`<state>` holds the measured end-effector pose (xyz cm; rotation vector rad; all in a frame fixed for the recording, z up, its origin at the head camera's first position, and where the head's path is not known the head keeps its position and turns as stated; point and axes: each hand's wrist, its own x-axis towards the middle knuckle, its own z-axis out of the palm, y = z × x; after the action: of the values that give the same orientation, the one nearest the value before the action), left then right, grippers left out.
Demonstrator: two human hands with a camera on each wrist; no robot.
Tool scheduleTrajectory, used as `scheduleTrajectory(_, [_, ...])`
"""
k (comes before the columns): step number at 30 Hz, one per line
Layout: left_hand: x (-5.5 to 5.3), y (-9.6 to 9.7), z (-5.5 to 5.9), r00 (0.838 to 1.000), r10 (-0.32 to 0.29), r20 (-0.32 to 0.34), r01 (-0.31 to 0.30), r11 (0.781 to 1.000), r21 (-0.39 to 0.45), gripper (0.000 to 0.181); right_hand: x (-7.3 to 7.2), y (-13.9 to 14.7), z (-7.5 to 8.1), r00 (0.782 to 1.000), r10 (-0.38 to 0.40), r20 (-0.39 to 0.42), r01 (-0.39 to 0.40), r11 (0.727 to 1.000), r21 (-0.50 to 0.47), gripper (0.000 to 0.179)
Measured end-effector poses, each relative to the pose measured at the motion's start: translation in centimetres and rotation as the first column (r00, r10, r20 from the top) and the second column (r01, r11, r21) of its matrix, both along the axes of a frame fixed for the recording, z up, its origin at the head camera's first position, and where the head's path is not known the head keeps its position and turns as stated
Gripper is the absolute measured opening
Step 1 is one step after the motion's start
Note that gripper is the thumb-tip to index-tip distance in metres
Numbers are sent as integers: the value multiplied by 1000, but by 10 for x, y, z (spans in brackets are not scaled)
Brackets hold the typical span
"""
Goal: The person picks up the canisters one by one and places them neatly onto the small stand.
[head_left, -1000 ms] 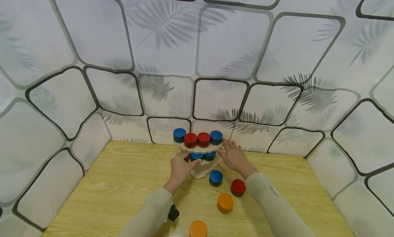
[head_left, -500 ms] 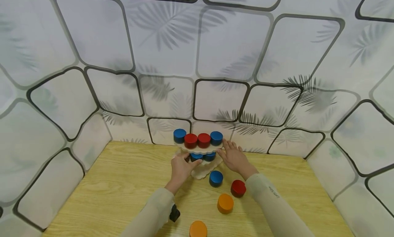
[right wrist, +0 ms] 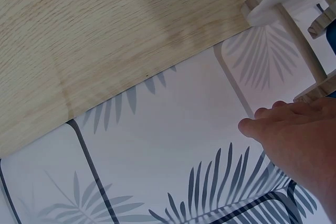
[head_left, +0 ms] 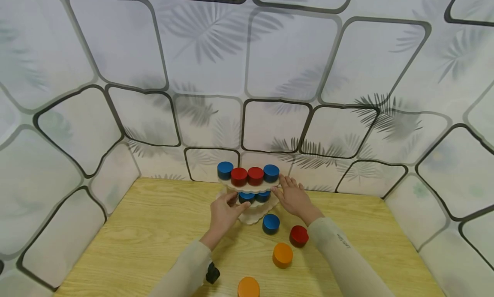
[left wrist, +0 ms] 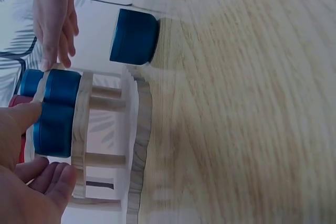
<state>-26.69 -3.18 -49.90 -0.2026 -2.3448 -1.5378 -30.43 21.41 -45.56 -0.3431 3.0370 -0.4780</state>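
Note:
A tiered wooden stand [head_left: 251, 217] with scalloped edges stands against the back wall. Its top tier bears blue and red cylinders, among them a red cylinder [head_left: 255, 175]. Two blue cylinders sit on the tier below, the nearer being a blue cylinder [left wrist: 54, 129]. My left hand [head_left: 224, 213] is at that cylinder's left side, thumb and fingers apart around it; whether the thumb still touches it is hard to tell. My right hand [head_left: 295, 198] has its fingers extended along the right edge of the top tier, fingertips by the rim.
On the wooden table [head_left: 154, 237], in front of the stand, lie a loose blue cylinder [head_left: 271, 224], a red cylinder [head_left: 299, 236] and two orange ones, the nearer an orange cylinder [head_left: 248, 287] at the bottom. Patterned walls [head_left: 208, 121] enclose the back and sides.
My left hand has drawn back slightly to the left, its fingers loosening from the blue cylinder on the lower tier. The right hand and the stand have stayed in place.

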Motion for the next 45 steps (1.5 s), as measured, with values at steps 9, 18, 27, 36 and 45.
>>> scheduleTrajectory(9, [15, -19, -3, 985, -163, 52, 158, 983, 88, 39, 1, 1, 0, 1000, -7, 19, 6, 1000, 11, 76])
scheduleTrajectory(18, [37, -41, -4, 881, -437, 179, 431, 899, 75, 39, 0, 3, -3, 1000, -11, 8, 11, 1000, 13, 76])
scheduleTrajectory(27, [52, -59, -12, 647, -701, 300, 698, 703, 135, 50, 0, 3, 1, 1000, -11, 10, 11, 1000, 10, 76])
scheduleTrajectory(36, [62, -62, -17, 424, -833, 356, 799, 529, 286, 60, -1, 3, 1, 1000, -5, 20, 5, 1000, 4, 76])
scheduleTrajectory(45, [69, -61, -24, 245, -891, 383, 852, 386, 354, 56, 0, 1, 1, 1000, 7, 11, -7, 1000, 11, 75])
